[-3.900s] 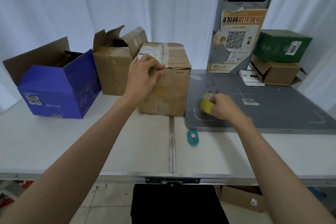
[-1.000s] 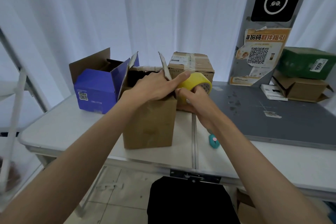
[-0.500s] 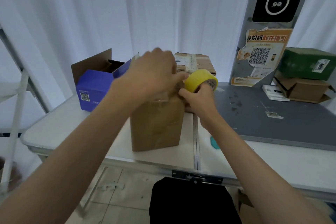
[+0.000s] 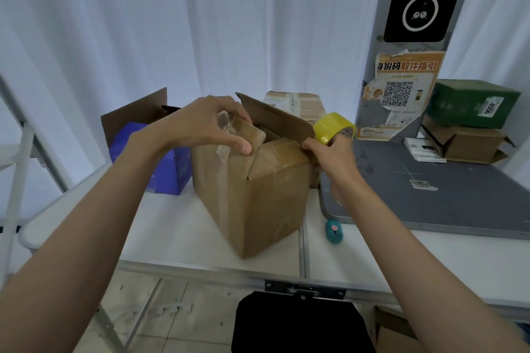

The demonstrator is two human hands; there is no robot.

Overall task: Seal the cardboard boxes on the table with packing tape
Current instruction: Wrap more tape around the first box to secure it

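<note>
A brown cardboard box (image 4: 258, 198) stands near the front of the white table (image 4: 177, 235), one corner turned toward me. Its near flaps are folded down; the far flap (image 4: 275, 117) still sticks up. My left hand (image 4: 206, 123) grips the folded flap at the top left edge, thumb over the front. My right hand (image 4: 332, 155) holds the yellow tape roll (image 4: 334, 127) on its fingers and touches the box's top right corner. A taped brown box (image 4: 298, 103) stands behind. An open blue box (image 4: 160, 163) sits to the left.
A small teal cutter (image 4: 334, 231) lies on the table right of the box. A grey mat (image 4: 430, 195) covers the right side, with a green box (image 4: 473, 102) stacked on a brown one (image 4: 470, 143) at the back. White curtains hang behind.
The open brown box was pulled forward from the back row. Since half a second ago it has turned corner-first, and my left hand has shifted to grip the folded flap.
</note>
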